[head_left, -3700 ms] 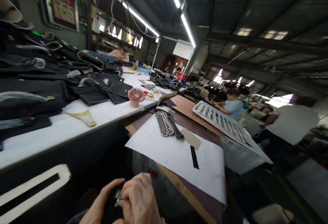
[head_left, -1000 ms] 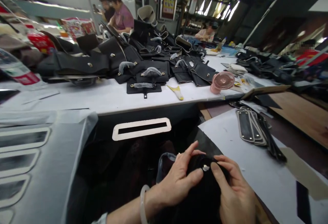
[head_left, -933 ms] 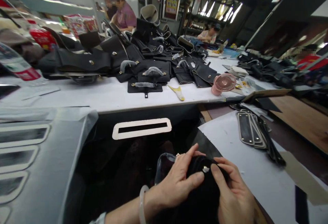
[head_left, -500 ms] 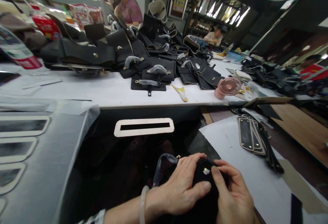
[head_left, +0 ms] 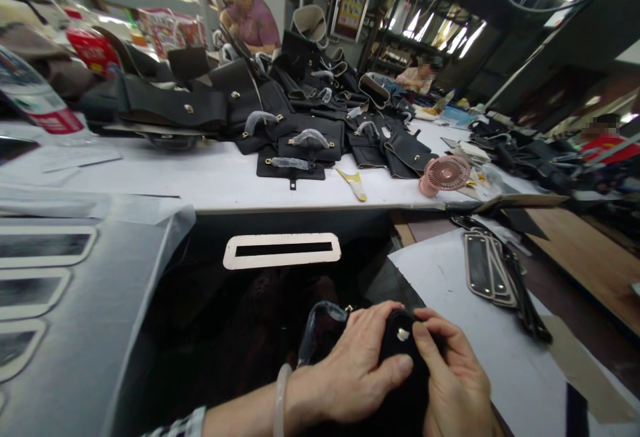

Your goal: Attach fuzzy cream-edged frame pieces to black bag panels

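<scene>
A black handbag point(head_left: 400, 384) with a small shiny metal fitting point(head_left: 402, 334) is between my two hands at the lower middle. My left hand point(head_left: 363, 370) lies over its left side, thumb pressed along the front and fingers curled over the top edge. At the right edge, my right hand point(head_left: 453, 370) pinches the black material between thumb and fingers. A plastic-wrapped handle point(head_left: 313, 330) with a gold ring arches out left of my left wrist. The lower part of the bag blends into the dark area and is hard to make out.
Black handbags point(head_left: 305, 134) with wrapped handles pile up on the white table point(head_left: 215, 184). A pink fan point(head_left: 443, 174) and a yellow-white scrap point(head_left: 353, 184) lie near its edge. Strap pieces point(head_left: 487, 267) rest at right. A pale slotted frame point(head_left: 283, 251) lies ahead. Co-workers sit behind.
Both hands keep their hold on the handbag and have barely moved. The view has shifted very slightly.
</scene>
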{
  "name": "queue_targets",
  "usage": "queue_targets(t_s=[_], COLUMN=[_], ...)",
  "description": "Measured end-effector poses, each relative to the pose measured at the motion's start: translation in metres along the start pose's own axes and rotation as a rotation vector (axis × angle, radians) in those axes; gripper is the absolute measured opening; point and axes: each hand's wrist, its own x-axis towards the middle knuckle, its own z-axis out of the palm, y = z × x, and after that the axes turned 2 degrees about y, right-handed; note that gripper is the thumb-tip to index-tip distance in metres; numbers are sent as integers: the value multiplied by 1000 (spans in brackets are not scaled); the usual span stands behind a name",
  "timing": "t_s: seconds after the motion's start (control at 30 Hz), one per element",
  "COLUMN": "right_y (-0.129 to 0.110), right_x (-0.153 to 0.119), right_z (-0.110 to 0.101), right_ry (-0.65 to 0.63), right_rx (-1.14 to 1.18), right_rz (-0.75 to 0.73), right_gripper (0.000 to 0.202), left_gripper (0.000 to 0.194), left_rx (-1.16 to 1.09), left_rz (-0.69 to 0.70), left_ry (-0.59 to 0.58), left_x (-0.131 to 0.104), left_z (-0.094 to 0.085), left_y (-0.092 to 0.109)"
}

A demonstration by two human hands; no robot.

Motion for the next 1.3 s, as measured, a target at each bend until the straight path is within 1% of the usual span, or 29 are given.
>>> queue_targets(t_s=[0.1, 0.17, 0.2, 0.27, 0.33, 0.37, 0.4, 0.47, 0.53, 0.6, 0.67, 0.73, 0.83, 0.9, 0.97, 1.07, 1.13, 1.2, 1.23, 1.3], right_y=[-1, -3, -5, -6, -1, 5, 12, 28, 42, 48, 47, 41, 31, 26, 23, 20, 18, 17, 17, 17], right_x=[1, 2, 2, -1, -8, -14, -20, -35, -46, -51, -50, -45, -37, -33, -32, -33, -32, -27, -24, -19], right_z=[3, 8, 10, 12, 6, 2, -4, -14, -21, -22, -19, -14, -7, -3, 1, 7, 11, 13, 14, 14], right_ry=[-15, -36, -34, 12, 80, 113, 132, 129, 81, 31, 5, -20, -55, -69, -78, -47, -17, -15, -12, 17], right_rx=[-54, -40, -1, 135, 269, 298, 285, 172, 43, -32, -84, -126, -157, -159, -131, -13, 83, 141, 142, 78], right_rz=[-29, -33, -27, 20, 110, 152, 180, 175, 124, 91, 84, 77, 24, -9, -15, -10, -30, -59, -70, -82], right_gripper=[35, 34, 34, 37, 42, 43, 44, 45, 46, 47, 44, 40, 36, 34, 35, 37, 39, 44, 46, 50], left_gripper=[58, 56, 55, 51, 49, 49, 49, 49, 49, 49, 49, 49, 49, 51, 54, 57, 57, 57, 57, 59], left_rx=[7, 2, -3, -17, -19, -13, -6, 2, -14, -41, -68, -109, -168, -192, -228, -295, -279, -232, -215, -201], left_rz=[-23, -61, -81, -108, -123, -130, -138, -151, -157, -159, -167, -185, -224, -247, -271, -309, -325, -327, -320, -298], left_ry=[1, 13, 19, 25, 16, 8, 2, 6, 49, 118, 169, 192, 241, 292, 328, 302, 250, 214, 220, 271], left_x=[0, -1, -1, -3, -4, -5, -5, -5, -4, -2, 0, 1, 1, 2, 5, 16, 25, 32, 35, 35], left_z=[2, 2, 1, -1, -4, -5, -5, -5, -3, 0, 4, 9, 14, 16, 13, 3, -4, -6, -6, -1], left_y=[-3, -5, -6, -7, -9, -10, -11, -14, -18, -22, -25, -27, -27, -27, -25, -21, -21, -24, -27, -34])
